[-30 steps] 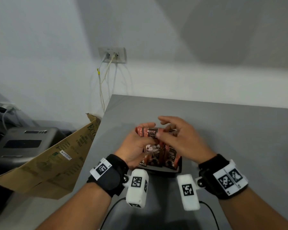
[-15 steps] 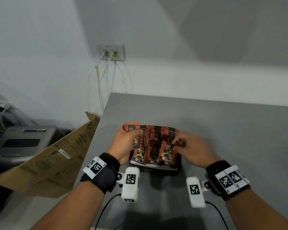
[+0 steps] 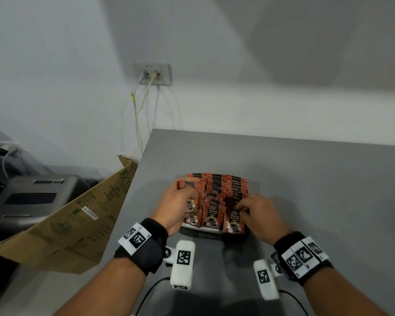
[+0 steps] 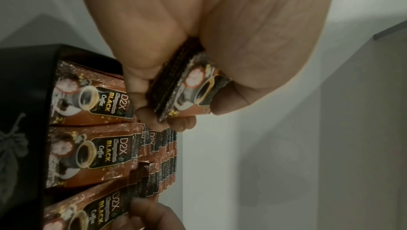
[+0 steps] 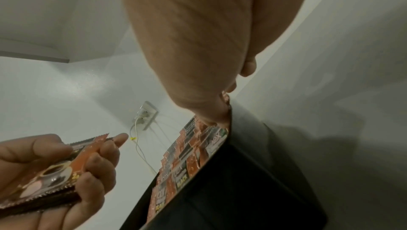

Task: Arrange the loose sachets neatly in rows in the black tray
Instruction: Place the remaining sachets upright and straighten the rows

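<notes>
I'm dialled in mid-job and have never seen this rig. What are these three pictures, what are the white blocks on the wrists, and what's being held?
No machine here: a person works bare-handed. The big view comes from a head camera; the other two from the white blocks strapped to each wrist. On the grey table sits a black tray with coffee sachets standing in rows. The left hand grips a small stack of sachets over the tray's left side. The right hand touches the right-hand row with its fingertips.
</notes>
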